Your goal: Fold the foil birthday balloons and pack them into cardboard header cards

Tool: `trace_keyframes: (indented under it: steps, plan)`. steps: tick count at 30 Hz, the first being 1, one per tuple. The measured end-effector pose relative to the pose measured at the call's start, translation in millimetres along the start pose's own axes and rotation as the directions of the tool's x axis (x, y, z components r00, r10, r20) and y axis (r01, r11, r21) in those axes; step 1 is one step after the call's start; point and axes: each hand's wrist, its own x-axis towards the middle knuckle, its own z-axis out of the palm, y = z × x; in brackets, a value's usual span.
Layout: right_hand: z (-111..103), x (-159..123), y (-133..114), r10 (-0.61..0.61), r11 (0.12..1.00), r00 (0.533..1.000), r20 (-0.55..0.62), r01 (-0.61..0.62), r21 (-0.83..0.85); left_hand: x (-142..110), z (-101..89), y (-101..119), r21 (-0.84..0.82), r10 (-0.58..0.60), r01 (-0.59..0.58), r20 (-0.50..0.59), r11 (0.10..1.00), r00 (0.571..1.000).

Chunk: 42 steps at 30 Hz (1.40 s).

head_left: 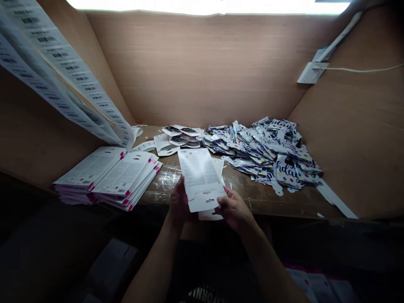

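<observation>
A flat white printed packaging sleeve (pixel 202 179) is held up over the front edge of the workbench, its hang-hole end toward me. My left hand (pixel 178 198) grips its left edge, the fingers partly behind it. On the other side, my right hand (pixel 234 207) pinches the lower right corner between thumb and fingers. Behind and below the sleeve, another white card piece (pixel 211 215) shows partly; whether a hand holds it too I cannot tell. Closest to my left hand lie two stacks of white sleeves with pink edges (pixel 126 174).
At the back right is a heap of shiny dotted foil packets (pixel 261 147). Small white card packs (pixel 183 136) lie at the back middle. Barcode label strips (pixel 72 67) hang at the left. Wooden panels (pixel 205 63) enclose the bench, with a power socket (pixel 313 72) on the right.
</observation>
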Motion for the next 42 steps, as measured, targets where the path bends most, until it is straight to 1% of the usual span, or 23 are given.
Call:
trace_keyframes:
  steps: [1,2,3,5,11,17,19,21,22,23,24,25,26,27,28,29,30,31,32,34,36,39,42]
  plan:
    - [1,-3,0,0.047,0.998,0.999,0.015,-0.048,0.029,-4,1.7,-1,-0.023,-0.096,0.099,0.119,0.995,0.988]
    - [1,-6,1,0.085,0.995,0.996,0.027,-0.087,0.049,-6,3.2,-3,-0.032,-0.146,0.156,0.206,0.987,0.967]
    - [1,-9,2,0.109,0.992,0.993,0.035,-0.111,0.064,-7,4.4,-5,-0.04,-0.155,0.171,0.26,0.984,0.953]
    - [2,-12,5,0.102,0.992,0.995,0.023,-0.103,0.076,-6,6.2,-9,-0.053,-0.149,0.174,0.312,0.983,0.938]
    - [7,-14,15,-0.038,0.999,0.99,-0.135,0.038,-0.004,0,4.6,-17,-0.072,-0.115,0.146,0.322,0.987,0.94]
    - [9,-15,35,-0.23,0.945,0.964,-0.137,0.187,-0.267,-6,7.5,-14,-0.089,-0.14,0.177,0.319,0.98,0.938]
    - [8,-14,40,-0.26,0.922,0.953,-0.156,0.198,-0.333,-5,6.9,-12,-0.086,-0.129,0.161,0.296,0.983,0.946]
    - [2,-7,37,-0.254,0.887,0.962,-0.097,0.192,-0.419,0,3.3,-9,-0.086,-0.129,0.157,0.271,0.984,0.954]
    - [-5,0,31,-0.26,0.848,0.964,-0.048,0.205,-0.489,2,1.0,-7,-0.09,-0.133,0.161,0.262,0.983,0.956]
    - [-14,10,20,-0.297,0.78,0.955,-0.011,0.237,-0.579,5,-1.4,-6,-0.098,-0.131,0.161,0.254,0.982,0.958]
    - [-27,21,6,-0.372,0.673,0.928,0.01,0.277,-0.686,7,-3.3,-4,-0.108,-0.12,0.151,0.247,0.983,0.962]
    - [-41,33,-11,-0.47,0.528,0.883,0.02,0.299,-0.795,9,-4.4,-2,-0.12,-0.1,0.132,0.237,0.984,0.966]
    - [-58,46,-29,-0.585,0.353,0.811,0.018,0.274,-0.895,10,-4.5,-1,-0.127,-0.075,0.106,0.226,0.986,0.971]
    - [-75,58,-46,-0.663,0.175,0.748,0.028,0.19,-0.966,10,-3.5,0,-0.126,-0.052,0.081,0.215,0.989,0.975]
    - [-92,68,-60,-0.675,0.025,0.736,0.047,0.087,-0.996,8,-1.7,1,-0.118,-0.038,0.064,0.206,0.991,0.978]
    - [-107,76,-71,-0.65,-0.107,0.757,0.071,0.002,-0.994,7,0.8,2,-0.105,-0.034,0.055,0.198,0.993,0.98]
    - [-119,80,-77,-0.603,-0.219,0.793,0.091,-0.055,-0.974,4,3.6,2,-0.089,-0.037,0.055,0.192,0.994,0.981]
    - [-128,81,-79,-0.55,-0.312,0.827,0.112,-0.079,-0.947,2,6.2,3,-0.077,-0.043,0.058,0.19,0.995,0.981]
    - [-134,80,-77,-0.511,-0.386,0.848,0.138,-0.083,-0.919,0,8.6,3,-0.073,-0.047,0.061,0.191,0.995,0.98]
    - [-139,68,-65,-0.489,-0.49,0.848,0.203,-0.075,-0.868,-3,11.5,4,-0.086,-0.047,0.066,0.207,0.994,0.977]
    - [-136,50,-50,-0.499,-0.55,0.828,0.255,-0.075,-0.832,-3,12.0,5,-0.108,-0.062,0.09,0.237,0.99,0.969]
    - [-131,26,-35,-0.502,-0.576,0.816,0.286,-0.068,-0.815,0,10.2,5,-0.115,-0.091,0.125,0.261,0.985,0.961]
    - [-137,13,-32,-0.507,-0.551,0.802,0.315,-0.021,-0.834,3,7.0,2,-0.101,-0.13,0.165,0.284,0.981,0.95]
